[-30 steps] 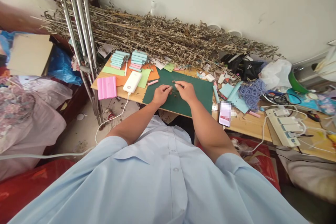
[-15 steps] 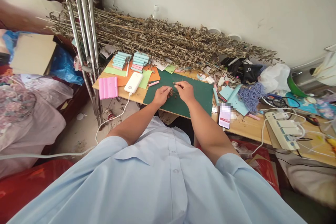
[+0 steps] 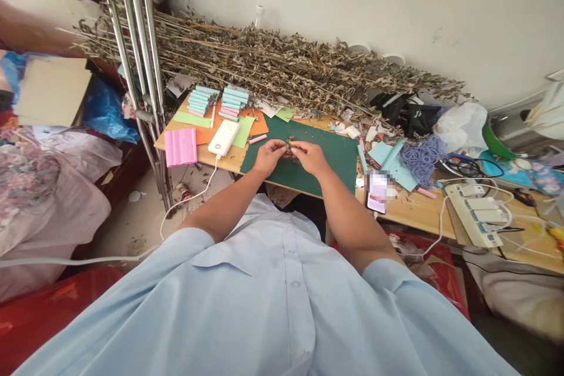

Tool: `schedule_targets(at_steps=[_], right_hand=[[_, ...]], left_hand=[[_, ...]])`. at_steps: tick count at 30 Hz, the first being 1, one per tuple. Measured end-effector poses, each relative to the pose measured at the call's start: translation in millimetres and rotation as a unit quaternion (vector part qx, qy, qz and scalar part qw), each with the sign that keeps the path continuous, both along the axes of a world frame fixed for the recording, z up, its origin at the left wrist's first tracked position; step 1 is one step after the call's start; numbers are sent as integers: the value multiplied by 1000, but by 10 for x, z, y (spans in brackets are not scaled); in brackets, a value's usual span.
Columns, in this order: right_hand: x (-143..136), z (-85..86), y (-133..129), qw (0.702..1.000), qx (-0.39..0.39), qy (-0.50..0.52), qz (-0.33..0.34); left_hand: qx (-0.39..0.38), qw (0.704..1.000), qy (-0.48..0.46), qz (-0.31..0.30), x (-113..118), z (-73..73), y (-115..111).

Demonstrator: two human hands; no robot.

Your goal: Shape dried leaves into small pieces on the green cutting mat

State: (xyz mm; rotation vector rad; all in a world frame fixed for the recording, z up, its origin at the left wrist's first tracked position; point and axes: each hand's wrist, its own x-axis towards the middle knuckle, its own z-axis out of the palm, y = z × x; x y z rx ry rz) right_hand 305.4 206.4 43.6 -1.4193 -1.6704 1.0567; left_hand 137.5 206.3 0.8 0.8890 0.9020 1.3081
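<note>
At the far left, a pair of metal crutches point(image 3: 140, 47) is standing beside the table. Next along, a ridged piece of pink paper point(image 3: 180, 147) is lying at the table's corner, and two stacks of pale blue and pink paper rolls point(image 3: 203, 101) are resting behind it. A white power bank point(image 3: 224, 137) is sitting just to the right, with a cable running down from its near end. A short pink stick point(image 3: 258, 138) is lying near the left hand point(image 3: 268, 156), whose thumb and forefinger are closing narrowly on the dried leaves point(image 3: 289, 145). These leaves are looking brown, crumpled and brittle, forming a small ragged cluster with dark tips poking up; their finer detail is staying too small to tell. They are sitting between the two hands, over the green mat point(image 3: 337, 165), with brownish crumbs showing just below. The right hand point(image 3: 311, 158) is pinching from the other side, thumb and forefinger almost meeting at the cluster. Farther right, a phone point(image 3: 376, 197) is lying at the table's edge, and a tangle of purple yarn point(image 3: 422, 160) is resting behind it.

Compared with half a second ago, the left fingertips are reaching slightly higher, the leaves are showing more plainly above them, and the right fingertips are nearly touching the left ones, the gap now narrowing.
</note>
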Motion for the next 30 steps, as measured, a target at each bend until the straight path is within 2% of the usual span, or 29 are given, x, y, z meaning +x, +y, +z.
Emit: schedule_targets(at_steps=[4,8,15,21,30], right_hand=[[-26,-57,-41,999,-14,52,-8],[-60,-96,-30,998,-19,47,-31],[-50,-142,-17,999,16,11,-47],[-72,-116,-30,996,6,25,-81],[-60,-39,-58,996,-17,45,-77]], left_hand=[[-14,1000,-5,-19,-9,28,-13],[-22,999,-4,-32,-8,33,-22],[-11,999,14,-49,-9,-5,-32],[38,996,7,-80,23,-31,-20],[16,997,43,-59,51,-47,-51]])
